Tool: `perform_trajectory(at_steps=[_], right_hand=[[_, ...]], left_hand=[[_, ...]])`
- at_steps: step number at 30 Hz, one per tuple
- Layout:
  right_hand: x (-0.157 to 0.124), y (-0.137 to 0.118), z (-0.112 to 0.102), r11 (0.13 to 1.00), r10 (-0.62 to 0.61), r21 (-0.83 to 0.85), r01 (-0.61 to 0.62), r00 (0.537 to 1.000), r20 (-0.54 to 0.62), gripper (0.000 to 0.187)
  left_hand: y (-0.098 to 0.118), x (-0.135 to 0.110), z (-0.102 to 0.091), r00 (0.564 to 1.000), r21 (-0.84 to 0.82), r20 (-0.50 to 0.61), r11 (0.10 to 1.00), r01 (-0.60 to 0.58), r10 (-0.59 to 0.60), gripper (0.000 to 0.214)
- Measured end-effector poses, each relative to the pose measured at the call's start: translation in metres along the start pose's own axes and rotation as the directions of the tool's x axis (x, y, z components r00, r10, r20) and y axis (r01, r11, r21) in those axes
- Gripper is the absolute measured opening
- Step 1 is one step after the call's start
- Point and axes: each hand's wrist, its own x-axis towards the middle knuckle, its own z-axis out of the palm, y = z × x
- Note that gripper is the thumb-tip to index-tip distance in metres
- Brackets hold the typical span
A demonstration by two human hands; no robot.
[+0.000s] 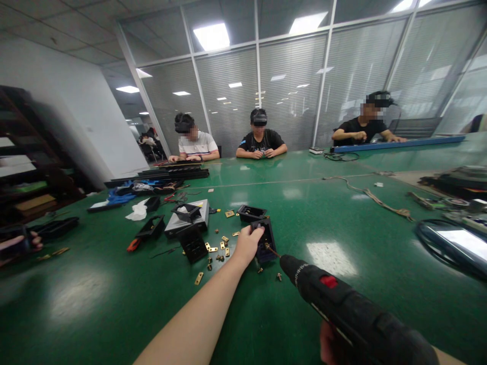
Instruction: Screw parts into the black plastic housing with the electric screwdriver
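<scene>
My left hand (248, 244) reaches forward and grips the near edge of a small black plastic housing (266, 242) on the green table (342, 228). My right hand (330, 344) is mostly hidden behind a black electric screwdriver (342, 304) with a red switch. The driver's bit (271, 249) points into the housing. Small brass plates and screws (216, 249) lie scattered just left of the housing.
More black housings (251, 213), a grey box (188, 219) and a red-handled tool (134, 245) lie left of centre. Cables and trays sit at the right edge. Three people sit at the far side; another person's hand (23, 243) shows at the left edge.
</scene>
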Motion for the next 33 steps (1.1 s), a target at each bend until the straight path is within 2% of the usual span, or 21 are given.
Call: perform_trajectory(at_steps=[4,8,11,18,23,27,33], right_hand=[[-0.001,0.007,-0.007,1.000,0.002,0.002,-0.002,1.000,0.020,0.068],[-0.009,0.017,-0.009,0.999,-0.031,0.017,0.032,0.999,-0.045,0.080],[-0.012,0.020,-0.009,1.000,-0.025,0.016,0.026,0.997,-0.074,0.079],[-0.007,0.004,-0.003,0.999,0.017,-0.046,-0.019,0.998,-0.056,0.065],[-0.007,-0.006,0.013,0.998,-0.005,-0.069,-0.003,0.993,-0.115,0.067],[-0.014,-0.032,0.033,0.992,-0.058,-0.121,0.039,0.985,-0.161,0.067],[-0.042,-0.097,0.066,0.960,-0.103,-0.273,0.062,0.985,-0.139,0.041]], left_hand=[[-0.004,0.002,0.000,1.000,-0.014,0.010,1.000,-0.011,0.011,0.035],[-0.004,0.002,0.000,1.000,-0.002,0.007,1.000,-0.007,0.007,0.034],[-0.002,0.001,0.000,1.000,-0.007,0.016,1.000,-0.005,0.005,0.034],[-0.002,0.002,0.000,1.000,0.002,0.017,1.000,-0.004,0.004,0.034],[-0.004,0.003,0.000,1.000,0.003,0.024,1.000,-0.004,0.004,0.034],[-0.006,0.004,0.000,1.000,0.011,0.024,1.000,-0.009,0.008,0.035],[-0.007,0.005,0.000,1.000,0.021,0.016,1.000,-0.022,0.021,0.033]])
